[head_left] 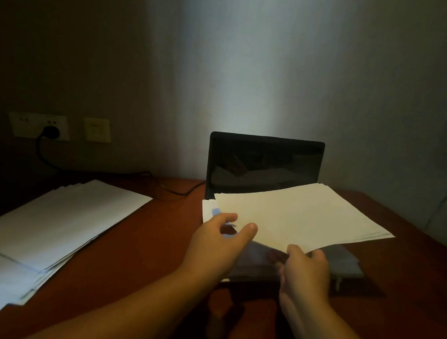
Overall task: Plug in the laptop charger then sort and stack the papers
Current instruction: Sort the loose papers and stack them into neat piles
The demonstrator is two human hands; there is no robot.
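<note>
A sheaf of white papers point(301, 215) is held in the air above the open laptop point(265, 162). My right hand point(305, 272) pinches its near edge from below. My left hand point(219, 241) is at the sheaf's left corner, thumb and fingers spread, next to a sheet with a blue mark point(215, 211); whether it grips the sheet is unclear. A larger spread stack of white papers point(60, 218) lies on the left of the wooden desk point(140, 256). A black charger plug point(50, 131) sits in the wall socket, and its cable point(172, 190) runs across the desk toward the laptop.
A second wall plate point(97, 130) is to the right of the socket. The laptop keyboard is mostly hidden under the held papers. A dim wall rises right behind the desk, and the room is dark at the edges.
</note>
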